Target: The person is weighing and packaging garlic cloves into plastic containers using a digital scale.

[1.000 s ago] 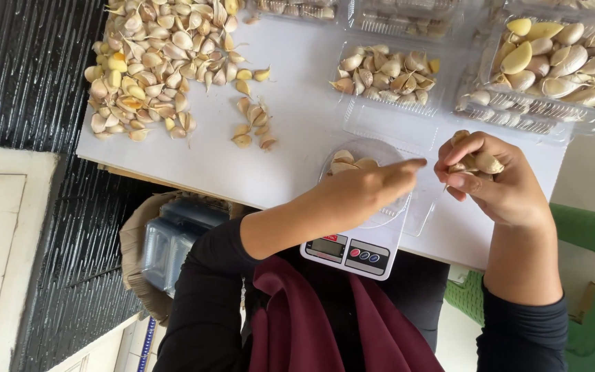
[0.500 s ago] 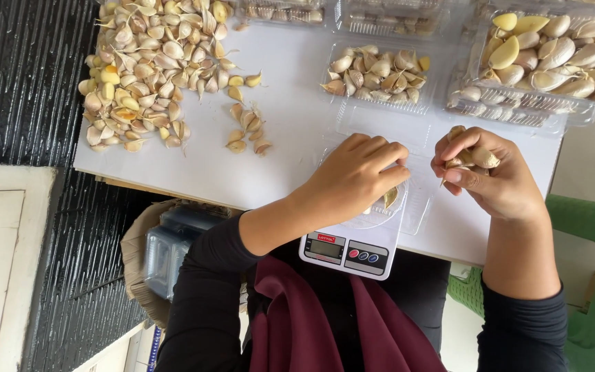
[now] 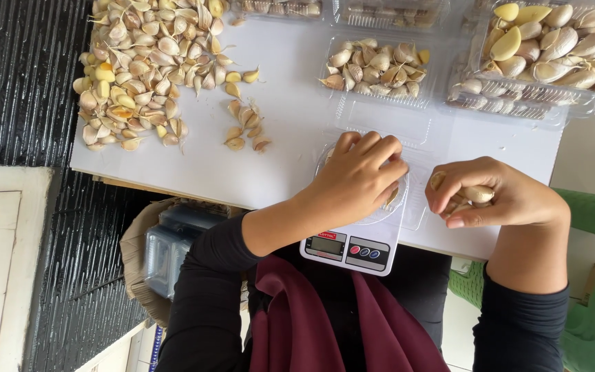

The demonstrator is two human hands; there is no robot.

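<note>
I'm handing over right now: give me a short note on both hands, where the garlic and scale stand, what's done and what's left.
Left hand: palm down over the round clear tray on the kitchen scale, covering the cloves there.
Right hand: closed on a few garlic cloves, held above the white table beside the scale.
Loose garlic pile lies far left; filled clear trays stand at the far edge.
Done: several trays filled.
Left: likely the tray on the scale, its fill hidden; the pile remains.

Clear plastic trays [image 3: 379, 69] line the far edge; the white scale's grey screen [image 3: 327, 244] sits nearest.
</note>
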